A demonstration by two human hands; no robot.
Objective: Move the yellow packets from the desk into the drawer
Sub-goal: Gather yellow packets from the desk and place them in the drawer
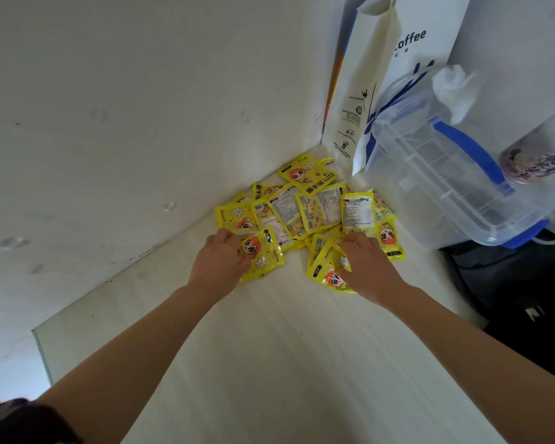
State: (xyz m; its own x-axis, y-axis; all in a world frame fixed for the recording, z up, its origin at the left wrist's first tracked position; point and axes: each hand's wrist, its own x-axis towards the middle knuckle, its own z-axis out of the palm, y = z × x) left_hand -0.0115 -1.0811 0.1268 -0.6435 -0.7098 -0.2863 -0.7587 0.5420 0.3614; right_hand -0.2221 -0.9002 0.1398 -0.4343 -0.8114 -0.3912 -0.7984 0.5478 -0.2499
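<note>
Several yellow packets (305, 206) with a cartoon face lie heaped in the far corner of the white desk (269, 347), against the wall. My left hand (220, 262) lies on the heap's near left side, its thumb curled on a packet (263, 254). My right hand (364, 262) rests on the near right side, over a packet (326, 265), with its fingertips among the heap. How firmly either hand grips is hard to tell. No drawer is in view.
A white paper coffee bag (375, 81) stands in the corner behind the heap. A clear plastic box with blue handle (446, 168) sits right of the packets, with a cup (535, 152) beside it. The desk's right edge drops to a dark area (526, 299).
</note>
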